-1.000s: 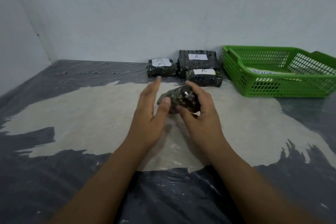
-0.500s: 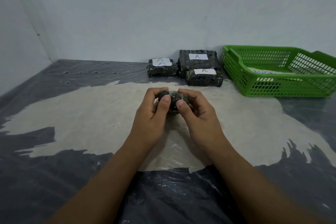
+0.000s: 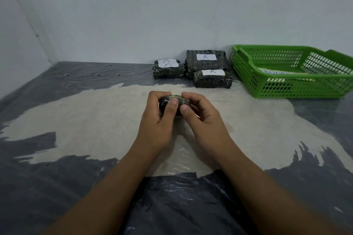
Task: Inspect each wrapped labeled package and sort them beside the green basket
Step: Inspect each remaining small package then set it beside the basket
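Figure. A pale wall (image 3: 172, 15) backed a surface covered in dark plastic sheeting (image 3: 47, 187), worn pale across the middle. Along the back edge, from left to right, we saw a small wrapped package with two A labels (image 3: 168, 71), a larger package labelled A (image 3: 206, 61) with a smaller labelled package (image 3: 213, 80) just in front of it, and the green basket (image 3: 298, 90) at the upper right.

The package under inspection (image 3: 174, 101), small, dark and glossy, sat at the centre of the frame between both hands; we could not tell whether it touched the sheeting. No label showed on its visible faces. We judged the main risk to be a missed or misread label, which would send it to the wrong group. The slick wrap might also slip from a fingertip grip during turning.

The left hand (image 3: 158, 120) curled round the package's left end, thumb pressed on the near face. The right hand (image 3: 206, 122) mirrored it on the right end, fingers wrapped over the top. The thumb tips lay just beside each other. Both forearms rose from the bottom edge and converged.
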### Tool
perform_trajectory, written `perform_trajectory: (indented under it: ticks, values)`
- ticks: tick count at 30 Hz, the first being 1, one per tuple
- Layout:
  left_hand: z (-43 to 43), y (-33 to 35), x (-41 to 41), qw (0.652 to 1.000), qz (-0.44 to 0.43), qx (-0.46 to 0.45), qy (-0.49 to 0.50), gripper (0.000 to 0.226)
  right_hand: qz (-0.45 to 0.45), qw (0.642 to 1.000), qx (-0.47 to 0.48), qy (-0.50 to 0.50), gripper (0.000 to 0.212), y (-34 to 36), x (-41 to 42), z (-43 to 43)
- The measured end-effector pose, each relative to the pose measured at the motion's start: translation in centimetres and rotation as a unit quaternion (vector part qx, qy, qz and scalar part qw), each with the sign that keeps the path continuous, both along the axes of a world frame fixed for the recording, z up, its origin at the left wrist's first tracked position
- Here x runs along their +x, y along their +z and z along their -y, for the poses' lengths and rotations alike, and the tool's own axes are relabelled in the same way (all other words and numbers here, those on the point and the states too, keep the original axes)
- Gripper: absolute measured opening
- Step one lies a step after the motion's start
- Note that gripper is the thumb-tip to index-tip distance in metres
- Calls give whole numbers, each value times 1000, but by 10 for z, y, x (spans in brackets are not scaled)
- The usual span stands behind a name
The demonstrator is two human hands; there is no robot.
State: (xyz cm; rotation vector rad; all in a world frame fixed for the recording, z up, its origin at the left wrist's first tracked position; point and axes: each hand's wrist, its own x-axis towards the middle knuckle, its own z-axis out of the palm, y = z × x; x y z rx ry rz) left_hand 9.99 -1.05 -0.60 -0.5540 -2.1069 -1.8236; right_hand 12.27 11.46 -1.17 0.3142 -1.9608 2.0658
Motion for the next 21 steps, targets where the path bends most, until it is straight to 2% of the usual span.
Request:
perform_trajectory:
  ticks: [2, 4, 7, 10, 12, 13, 16, 17, 19, 21]
  values:
    - [2, 0, 0, 998, 37, 20, -35, 29, -11, 1000, 16, -7, 27, 0, 0, -1]
    - [3, 1, 1, 999, 36, 15, -30, 25, -11, 1000, 10, -9, 28, -1, 0, -2]
    - [2, 2, 1, 998, 42, 51, -22, 18, 37, 999, -10, 14, 30, -2, -2, -1]
    - [0, 5, 4, 995, 52, 76, -37, 12, 115, 982, -129, 75, 55, 0, -2, 3]
    - [-1, 4, 5, 994, 55, 73, -57, 5, 141, 960, -227, 88, 54, 3, -3, 2]
    - [-1, 2, 4, 995, 52, 65, -62, 8, 142, 952, -254, 91, 49, 5, -2, 2]
    - [-2, 2, 4, 995, 57, 50, -66, 11, 131, 963, -229, 54, 31, 4, -4, 0]
    - [-2, 2, 3, 994, 65, 47, -68, 11, 123, 968, -213, 42, 31, 3, -4, 0]
    - [-2, 0, 1, 988, 110, 53, -91, 21, 107, 974, -197, 32, 38, 2, -5, 1]
    - [-1, -2, -1, 972, 185, 88, -111, 41, 104, 978, -181, 18, 63, 1, -6, 1]
